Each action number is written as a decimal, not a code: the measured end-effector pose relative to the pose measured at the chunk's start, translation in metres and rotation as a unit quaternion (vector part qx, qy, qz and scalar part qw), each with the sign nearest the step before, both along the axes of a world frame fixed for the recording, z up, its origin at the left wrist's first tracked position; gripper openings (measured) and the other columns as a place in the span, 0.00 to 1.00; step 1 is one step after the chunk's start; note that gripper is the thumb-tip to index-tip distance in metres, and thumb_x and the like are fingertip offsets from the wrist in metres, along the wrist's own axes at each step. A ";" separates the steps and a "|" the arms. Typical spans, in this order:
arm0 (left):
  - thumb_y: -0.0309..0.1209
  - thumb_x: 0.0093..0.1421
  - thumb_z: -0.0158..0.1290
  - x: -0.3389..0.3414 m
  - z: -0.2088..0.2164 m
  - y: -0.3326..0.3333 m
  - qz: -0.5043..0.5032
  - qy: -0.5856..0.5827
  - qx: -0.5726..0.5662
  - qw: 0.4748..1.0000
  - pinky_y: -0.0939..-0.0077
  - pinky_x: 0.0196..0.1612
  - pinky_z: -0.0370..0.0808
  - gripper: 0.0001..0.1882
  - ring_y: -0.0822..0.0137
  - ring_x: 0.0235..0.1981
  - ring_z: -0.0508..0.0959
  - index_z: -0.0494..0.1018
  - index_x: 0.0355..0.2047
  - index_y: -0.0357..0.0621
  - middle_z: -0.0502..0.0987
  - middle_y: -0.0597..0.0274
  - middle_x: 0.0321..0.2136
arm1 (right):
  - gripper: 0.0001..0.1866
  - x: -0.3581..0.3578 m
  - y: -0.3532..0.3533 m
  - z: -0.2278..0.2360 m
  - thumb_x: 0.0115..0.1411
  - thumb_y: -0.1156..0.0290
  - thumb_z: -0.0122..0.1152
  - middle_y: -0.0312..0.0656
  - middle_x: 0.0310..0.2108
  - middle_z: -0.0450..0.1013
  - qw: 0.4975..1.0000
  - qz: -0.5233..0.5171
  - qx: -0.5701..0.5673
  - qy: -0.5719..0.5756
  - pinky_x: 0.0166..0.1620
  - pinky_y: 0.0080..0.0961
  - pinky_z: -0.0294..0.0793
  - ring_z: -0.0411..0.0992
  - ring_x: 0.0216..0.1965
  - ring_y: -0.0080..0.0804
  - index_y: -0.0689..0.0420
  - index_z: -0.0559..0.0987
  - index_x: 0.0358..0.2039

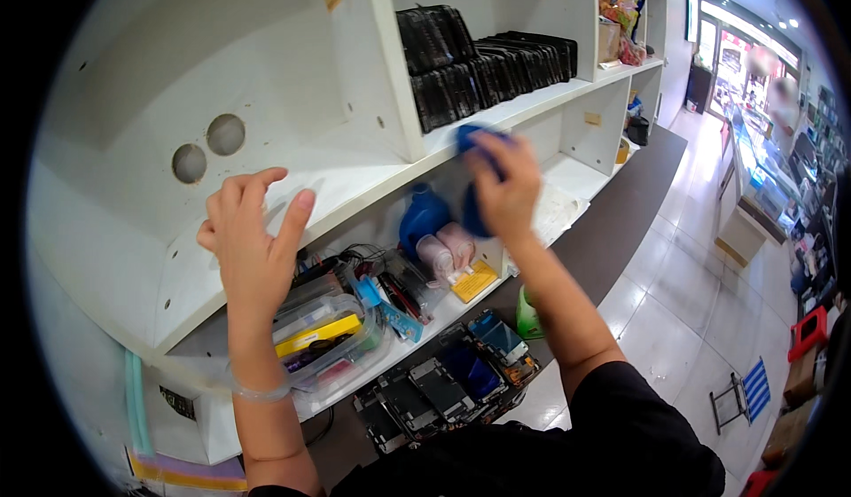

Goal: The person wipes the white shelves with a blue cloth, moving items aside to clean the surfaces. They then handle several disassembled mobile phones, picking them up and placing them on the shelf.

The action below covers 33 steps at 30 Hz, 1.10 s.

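My left hand (253,231) is raised before the large white shelf compartment (239,62), thumb and fingers apart, holding nothing. My right hand (510,187) is closed on a blue cloth (476,138), blurred by motion, at the front edge of the upper shelf board. Part of the cloth hangs down below that edge. Just right of my left hand, the upper board (355,187) shows bare white. Two rows of thin black phone-like slabs (523,62) stand packed in the compartment ahead of my right hand.
Below sit a blue bottle (421,218), pinkish rolls (448,249), a yellow card (474,281) and a clear plastic box (332,342) of small items. Phone parts (443,382) cover the counter near me. At right are a glass display counter (753,178) and a striped folding stool (753,391).
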<state>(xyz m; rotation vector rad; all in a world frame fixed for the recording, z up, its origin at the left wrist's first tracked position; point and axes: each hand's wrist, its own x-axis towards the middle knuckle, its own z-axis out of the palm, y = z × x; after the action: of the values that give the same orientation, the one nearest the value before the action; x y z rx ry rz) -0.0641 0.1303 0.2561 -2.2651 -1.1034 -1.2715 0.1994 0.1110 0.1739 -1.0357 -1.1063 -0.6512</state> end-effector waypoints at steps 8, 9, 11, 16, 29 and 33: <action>0.45 0.58 0.48 -0.005 0.002 -0.003 0.020 0.011 -0.026 0.999 0.68 0.51 0.49 0.18 0.67 0.46 0.65 0.71 0.44 0.49 0.68 0.65 0.40 | 0.10 0.034 -0.001 0.009 0.47 0.71 0.66 0.49 0.34 0.73 0.999 -0.026 -0.016 0.013 0.36 0.33 0.73 0.73 0.34 0.47 0.54 0.81 0.33; 0.45 0.58 0.47 -0.003 0.003 -0.003 0.017 0.012 -0.023 1.000 0.68 0.51 0.49 0.18 0.67 0.46 0.65 0.70 0.44 0.49 0.68 0.65 0.41 | 0.09 0.057 0.001 0.008 0.47 0.71 0.65 0.50 0.32 0.73 0.999 -0.011 0.003 0.044 0.36 0.32 0.73 0.73 0.34 0.47 0.55 0.81 0.31; 0.45 0.59 0.46 0.002 0.003 -0.001 0.036 0.023 -0.013 0.999 0.68 0.52 0.49 0.19 0.67 0.45 0.65 0.70 0.44 0.48 0.67 0.65 0.41 | 0.10 0.099 0.009 0.007 0.48 0.68 0.65 0.50 0.33 0.73 0.997 -0.060 0.011 0.056 0.40 0.31 0.71 0.73 0.36 0.46 0.56 0.81 0.32; 0.47 0.59 0.45 0.004 0.002 -0.002 0.067 0.028 -0.001 0.997 0.66 0.54 0.48 0.20 0.66 0.45 0.65 0.69 0.45 0.47 0.67 0.64 0.41 | 0.18 0.234 0.044 0.002 0.51 0.58 0.64 0.49 0.30 0.76 0.968 -0.148 0.036 0.200 0.39 0.32 0.71 0.74 0.32 0.43 0.62 0.80 0.30; 0.47 0.61 0.43 -0.001 0.000 0.002 0.071 0.047 0.011 0.996 0.65 0.55 0.48 0.20 0.65 0.48 0.64 0.69 0.45 0.47 0.67 0.63 0.42 | 0.12 0.186 0.048 -0.006 0.54 0.66 0.63 0.46 0.30 0.74 0.980 -0.072 0.115 0.146 0.40 0.28 0.69 0.72 0.33 0.37 0.62 0.76 0.32; 0.47 0.61 0.43 0.005 0.001 0.002 0.063 0.040 0.004 0.997 0.64 0.55 0.47 0.20 0.65 0.48 0.64 0.69 0.46 0.47 0.67 0.63 0.42 | 0.15 0.235 0.056 -0.001 0.55 0.62 0.61 0.47 0.28 0.74 0.939 -0.111 0.130 0.299 0.38 0.30 0.69 0.72 0.30 0.38 0.63 0.75 0.32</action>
<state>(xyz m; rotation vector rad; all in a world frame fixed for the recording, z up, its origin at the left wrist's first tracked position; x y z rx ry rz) -0.0588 0.1325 0.2570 -2.1820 -1.1900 -1.1250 0.4349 0.1666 0.1726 -1.0378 -0.3644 -0.5849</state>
